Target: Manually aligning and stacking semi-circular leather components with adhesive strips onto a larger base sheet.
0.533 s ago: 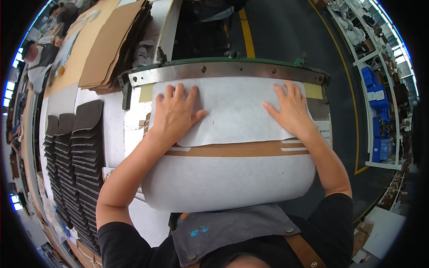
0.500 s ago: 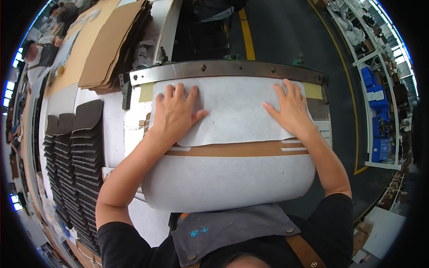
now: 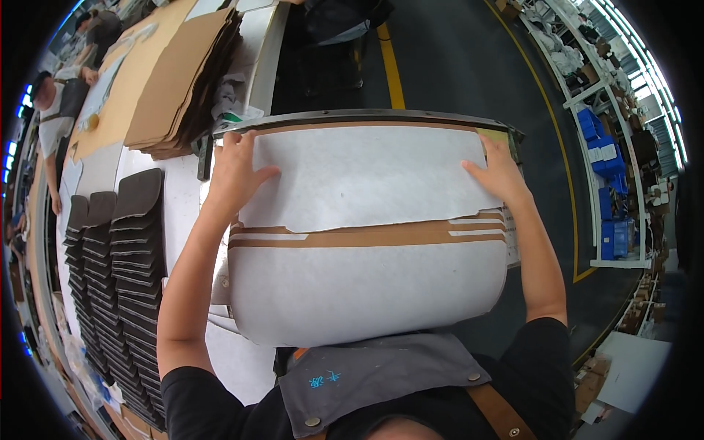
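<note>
A wide white-faced panel (image 3: 367,172) with brown bands (image 3: 374,237) across its middle lies before me, its near half curving down toward my apron. My left hand (image 3: 236,172) rests at its far left corner, fingers bent at the edge and thumb spread over the white face. At the far right corner my right hand (image 3: 500,169) lies likewise, its thumb apart from the fingers. Beyond the panel's far edge, where a thin brown strip shows, runs a long metal bar (image 3: 359,115). The undersides of the panel's edges are hidden.
Left of me, dark grey curved pieces (image 3: 136,242) lie overlapped in rows on a white table. Brown sheets (image 3: 176,88) are stacked farther off. People work along the far left. Shelving with blue bins (image 3: 609,158) stands to the right, past a yellow floor line (image 3: 568,176).
Both hands have moved outward from the panel's face to its side edges. The metal bar's broad face has turned out of sight, leaving a thin edge. A brown strip now shows beside it.
</note>
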Available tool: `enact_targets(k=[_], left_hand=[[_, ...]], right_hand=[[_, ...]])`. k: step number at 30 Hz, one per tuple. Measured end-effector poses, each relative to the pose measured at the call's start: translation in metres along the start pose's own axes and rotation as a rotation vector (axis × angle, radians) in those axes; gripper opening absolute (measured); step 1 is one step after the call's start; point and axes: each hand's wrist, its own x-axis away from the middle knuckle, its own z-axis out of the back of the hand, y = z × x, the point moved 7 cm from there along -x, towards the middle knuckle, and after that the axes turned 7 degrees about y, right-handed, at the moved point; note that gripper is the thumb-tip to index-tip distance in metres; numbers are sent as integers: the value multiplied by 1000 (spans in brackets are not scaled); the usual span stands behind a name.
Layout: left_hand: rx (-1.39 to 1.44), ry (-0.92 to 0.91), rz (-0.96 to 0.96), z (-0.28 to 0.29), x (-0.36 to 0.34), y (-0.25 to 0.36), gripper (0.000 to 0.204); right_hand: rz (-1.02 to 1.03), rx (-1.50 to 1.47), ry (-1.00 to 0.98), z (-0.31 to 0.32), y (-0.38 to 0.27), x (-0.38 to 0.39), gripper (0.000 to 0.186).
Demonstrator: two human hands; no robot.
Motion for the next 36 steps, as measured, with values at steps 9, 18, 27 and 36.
enact_targets(k=[9, 18, 27, 36], left_hand=[[579, -148, 479, -4, -8, -21, 35], [992, 403, 189, 104, 40, 12, 18], [1235, 476, 319, 137, 95, -23, 21], [1185, 564, 553, 140, 189, -63, 20]], right_hand=[[-234, -770, 15, -16, 58, -30, 47], [146, -1049, 384, 84, 21, 22, 12], [263, -1224, 461, 132, -4, 94, 9], [328, -1157, 212, 104, -63, 111, 10]])
